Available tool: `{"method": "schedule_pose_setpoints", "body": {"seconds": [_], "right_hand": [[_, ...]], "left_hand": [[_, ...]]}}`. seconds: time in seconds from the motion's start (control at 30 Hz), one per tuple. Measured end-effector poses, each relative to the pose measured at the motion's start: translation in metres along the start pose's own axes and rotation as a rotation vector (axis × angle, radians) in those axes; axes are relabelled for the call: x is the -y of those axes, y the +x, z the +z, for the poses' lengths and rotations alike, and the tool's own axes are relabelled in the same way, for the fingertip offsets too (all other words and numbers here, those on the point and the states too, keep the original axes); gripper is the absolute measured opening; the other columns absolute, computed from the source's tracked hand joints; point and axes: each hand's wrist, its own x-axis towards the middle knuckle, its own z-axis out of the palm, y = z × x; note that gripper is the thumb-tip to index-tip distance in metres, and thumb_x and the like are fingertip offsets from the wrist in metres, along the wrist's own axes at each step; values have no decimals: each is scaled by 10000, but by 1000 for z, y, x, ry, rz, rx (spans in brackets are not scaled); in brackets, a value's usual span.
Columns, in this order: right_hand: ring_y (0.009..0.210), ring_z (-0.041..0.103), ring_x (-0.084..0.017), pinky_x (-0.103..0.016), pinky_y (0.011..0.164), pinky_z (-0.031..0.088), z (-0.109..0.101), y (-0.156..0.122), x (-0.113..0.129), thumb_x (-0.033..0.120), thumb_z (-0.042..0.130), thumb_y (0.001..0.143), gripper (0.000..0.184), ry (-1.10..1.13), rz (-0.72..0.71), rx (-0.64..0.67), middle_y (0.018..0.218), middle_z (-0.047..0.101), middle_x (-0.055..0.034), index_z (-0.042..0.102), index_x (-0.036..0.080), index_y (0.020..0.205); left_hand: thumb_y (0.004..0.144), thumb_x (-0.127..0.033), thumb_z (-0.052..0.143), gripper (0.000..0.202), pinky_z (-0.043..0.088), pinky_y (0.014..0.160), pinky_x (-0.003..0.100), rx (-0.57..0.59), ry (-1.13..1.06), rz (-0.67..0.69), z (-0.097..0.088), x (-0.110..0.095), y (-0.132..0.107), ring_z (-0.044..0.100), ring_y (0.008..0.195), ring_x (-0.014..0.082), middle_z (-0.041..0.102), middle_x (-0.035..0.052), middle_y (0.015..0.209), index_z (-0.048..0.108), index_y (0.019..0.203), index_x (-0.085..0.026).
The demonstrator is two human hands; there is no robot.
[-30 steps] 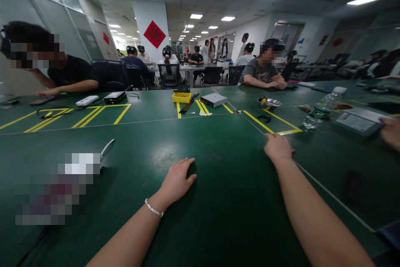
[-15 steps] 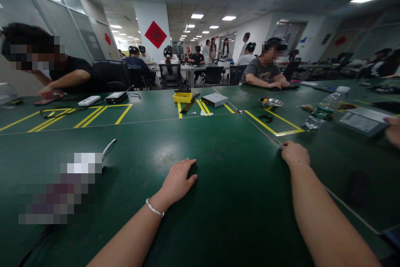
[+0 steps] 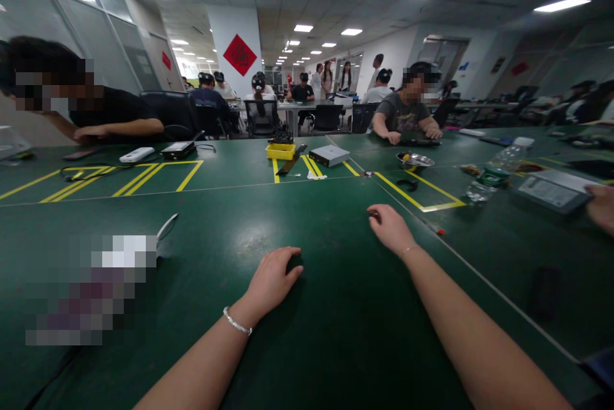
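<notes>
Left hand [image 3: 272, 279]: lower centre, on table [image 3: 336, 346], fingers loosely extended, thumb apart. Right hand [image 3: 391, 229]: right of centre, fingers curled; whether gripping, unclear. Red bit [image 3: 440, 231]: on table, near right wrist.

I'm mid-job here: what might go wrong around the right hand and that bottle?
1. Something small and dark shows at the right hand's fingertips, mostly hidden; if held loosely, it might slip.
2. The small red piece lies on the table beside the right wrist, so an outward sweep could knock it away.
3. The bottle stands close to the grey box, where another person's hand is; a shove might topple it.
</notes>
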Motion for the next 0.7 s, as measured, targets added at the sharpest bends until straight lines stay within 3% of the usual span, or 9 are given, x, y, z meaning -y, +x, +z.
{"method": "schedule_pose_setpoints", "body": {"seconds": [0.13,0.2,0.27,0.37,0.47,0.53,0.7], "right_hand": [[866,480,-132,-275,806,387,21,-23,86,104,438,694,301,229,-401,148,928,526,-46,488,166,984],[912,462,-137,-287,833,372,28,-39,119,84,435,694,330,288,-536,214,952,525,-45,474,177,1009],[946,446,-144,-296,853,358,31,-53,140,80,430,702,340,312,-619,256,983,523,-48,469,184,1023],[958,445,-150,-306,860,354,30,-60,150,124,440,724,362,326,-680,305,1018,518,-49,443,195,1078],[985,437,-161,-323,863,351,22,-45,133,241,462,743,413,277,-642,311,1075,497,-47,392,215,1149],[1027,408,-179,-341,881,328,13,-28,104,274,439,759,416,137,-487,234,1123,468,-63,385,205,1165],[1109,307,-302,-459,863,284,-15,-4,-13,301,405,762,424,-361,302,19,1191,386,-156,404,159,1162]], "left_hand": [[752,-394,434,342,409,800,302,-54,-208,-158,0,0,2,547,903,176,606,41,974,518,1025,-207],[761,-396,413,335,429,749,292,-71,-305,-190,1,0,3,567,842,171,621,36,924,524,1013,-204],[765,-348,417,284,428,743,293,-71,-365,-163,3,-1,4,569,823,170,627,27,901,542,977,-206],[746,-257,444,201,415,767,296,-53,-434,-131,4,0,6,563,837,170,631,29,888,570,890,-196],[752,-266,439,219,431,717,282,-18,-589,-203,3,1,7,578,776,154,629,47,876,535,923,-169],[768,-300,413,272,438,617,252,0,-691,-272,1,1,7,583,692,131,621,57,887,487,985,-155],[776,-357,380,287,361,451,198,-83,-721,-314,-4,-2,6,495,486,70,605,29,792,479,946,-148]]}}
